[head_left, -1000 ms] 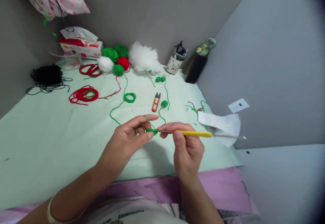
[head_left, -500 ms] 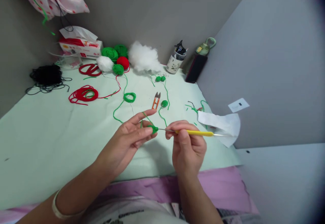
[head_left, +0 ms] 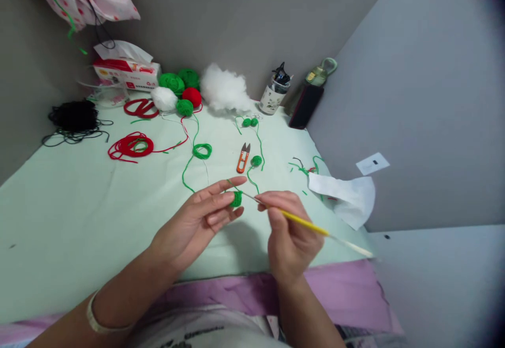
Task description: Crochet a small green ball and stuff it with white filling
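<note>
Tail newly dipped toward four o'clock, the yellow-handled hook [head_left: 303, 222] sits gripped in the right hand [head_left: 292, 240], the left hand [head_left: 197, 214] pinching the green piece [head_left: 236, 199] at six o'clock from the orange snips [head_left: 244, 156], where I judge even strand [head_left: 234, 186] tension best.

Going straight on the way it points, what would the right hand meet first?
Most likely the green crocheted piece pinched in the left hand: the right hand points its yellow-handled hook toward it. Depth is unclear, so the left index finger might come first.
</note>
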Demonstrator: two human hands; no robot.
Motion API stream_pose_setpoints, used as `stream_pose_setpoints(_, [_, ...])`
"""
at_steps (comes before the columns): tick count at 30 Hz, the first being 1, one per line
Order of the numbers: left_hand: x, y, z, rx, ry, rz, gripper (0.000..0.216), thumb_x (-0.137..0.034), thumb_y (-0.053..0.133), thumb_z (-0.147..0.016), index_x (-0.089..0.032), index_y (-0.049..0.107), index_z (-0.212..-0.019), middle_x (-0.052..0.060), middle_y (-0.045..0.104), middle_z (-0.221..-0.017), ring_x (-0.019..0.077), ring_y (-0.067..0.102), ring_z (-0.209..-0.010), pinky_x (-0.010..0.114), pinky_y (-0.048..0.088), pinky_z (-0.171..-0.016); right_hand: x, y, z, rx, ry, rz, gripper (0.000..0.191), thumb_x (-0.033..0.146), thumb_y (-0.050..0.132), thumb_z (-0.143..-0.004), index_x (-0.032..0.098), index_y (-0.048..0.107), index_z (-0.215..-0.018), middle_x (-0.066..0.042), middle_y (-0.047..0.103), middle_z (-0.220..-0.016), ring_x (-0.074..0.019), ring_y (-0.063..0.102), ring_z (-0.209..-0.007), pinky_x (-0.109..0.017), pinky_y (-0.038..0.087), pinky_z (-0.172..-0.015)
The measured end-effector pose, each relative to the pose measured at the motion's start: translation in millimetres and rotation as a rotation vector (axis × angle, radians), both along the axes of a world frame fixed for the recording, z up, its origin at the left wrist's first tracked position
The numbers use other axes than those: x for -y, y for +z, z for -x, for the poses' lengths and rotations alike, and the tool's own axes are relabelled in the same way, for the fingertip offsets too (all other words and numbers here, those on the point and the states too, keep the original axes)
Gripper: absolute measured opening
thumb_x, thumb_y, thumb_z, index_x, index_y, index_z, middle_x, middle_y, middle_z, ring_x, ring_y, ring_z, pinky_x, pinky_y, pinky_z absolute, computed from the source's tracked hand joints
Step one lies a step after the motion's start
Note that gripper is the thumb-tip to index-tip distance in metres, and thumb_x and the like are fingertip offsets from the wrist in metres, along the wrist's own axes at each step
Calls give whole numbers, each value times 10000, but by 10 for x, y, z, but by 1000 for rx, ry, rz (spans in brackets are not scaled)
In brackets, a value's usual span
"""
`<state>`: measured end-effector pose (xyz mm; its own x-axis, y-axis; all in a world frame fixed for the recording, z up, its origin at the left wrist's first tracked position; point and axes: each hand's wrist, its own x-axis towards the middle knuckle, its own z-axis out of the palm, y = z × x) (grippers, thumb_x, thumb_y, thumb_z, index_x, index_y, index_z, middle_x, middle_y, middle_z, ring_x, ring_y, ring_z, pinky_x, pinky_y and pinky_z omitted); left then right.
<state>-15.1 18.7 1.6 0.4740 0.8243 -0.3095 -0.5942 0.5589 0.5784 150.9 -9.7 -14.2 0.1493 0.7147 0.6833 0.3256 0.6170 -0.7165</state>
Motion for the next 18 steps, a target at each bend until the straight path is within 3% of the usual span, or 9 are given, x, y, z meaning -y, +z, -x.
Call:
stream_pose_setpoints(3, [0,-5,3,-63,49,-72,296,-225,869,-822,-228,844,-1116,-73,549,-684,47,377,-571,301,515,-975,-41,28,25,-310,155,170,199,210,626,-1026,285,811,-1023,-21,744,-883,-149,654,-728,-305,550,-661])
stream_pose_setpoints(5, [22,-12,-19,-145,61,-156,310,-237,885,-807,-275,845,-1112,-21,691,-859,94,554,-744,271,495,-938,-57,23,48,-349,226,230,166,248,658,-1015,282,819,-1004,-30,760,-912,-167,684,-806,-314,563,-708])
stream_pose_setpoints(7, [47,-20,-39,-204,52,-218,310,-265,881,-820,-304,842,-1125,8,746,-982,148,621,-944,269,475,-941,-63,3,59,-344,216,246,147,250,685,-1000,285,827,-1000,-33,778,-936,-181,702,-888,-320,569,-764])
stream_pose_setpoints(13, [60,-19,4,-301,71,-260,287,-308,858,-840,-319,842,-1126,6,678,-949,165,572,-963,269,450,-903,-79,-13,8,-497,254,388,177,308,646,-1029,247,798,-961,-24,794,-910,-133,683,-743,-280,571,-714])
stream_pose_setpoints(18, [60,-1,38,-374,102,-285,302,-278,849,-838,-325,841,-1137,1,640,-907,159,539,-879,264,446,-840,-31,59,-1,-344,187,308,200,294,581,-1058,224,752,-981,-40,801,-915,-155,721,-750,-306,606,-699])
